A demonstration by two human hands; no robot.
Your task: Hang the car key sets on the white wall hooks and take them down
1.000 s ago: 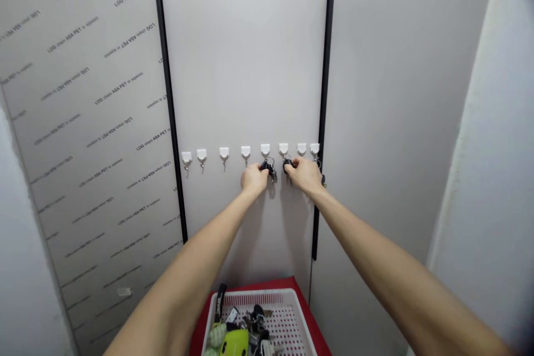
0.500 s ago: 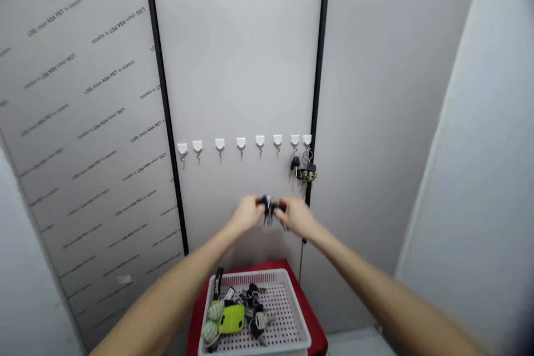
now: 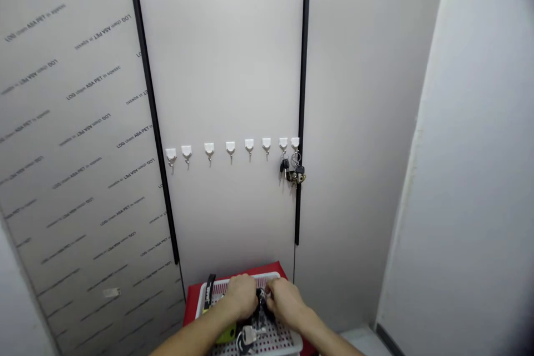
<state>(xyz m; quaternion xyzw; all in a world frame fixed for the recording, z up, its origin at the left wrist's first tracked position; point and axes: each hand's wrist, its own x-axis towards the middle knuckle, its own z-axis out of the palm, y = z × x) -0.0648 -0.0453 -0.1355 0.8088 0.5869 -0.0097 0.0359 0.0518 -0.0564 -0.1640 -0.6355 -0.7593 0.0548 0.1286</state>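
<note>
Low over a white perforated basket (image 3: 270,276), my left hand (image 3: 243,293) and my right hand (image 3: 286,301) meet with fingers closed. Between them is a bunch of dark-headed keys (image 3: 261,307), with some metal showing; the fingers partly cover it. Close below, a key with a pale head (image 3: 249,335) lies in the basket. A yellow-green item (image 3: 227,335) is partly hidden by my left forearm, and a black strap (image 3: 209,289) leans on the basket's left rim.
The basket stands on a red surface (image 3: 191,303) against a pale panel. Several white hooks (image 3: 230,147) run across the panel. Black-headed keys (image 3: 284,166) and another key bunch (image 3: 297,175) hang from the two rightmost hooks. Black vertical strips (image 3: 302,94) flank the panel.
Both hands have come down from in front of the panel to the basket, with keys still between them. The view has shifted slightly; the hanging keys stay on their hooks.
</note>
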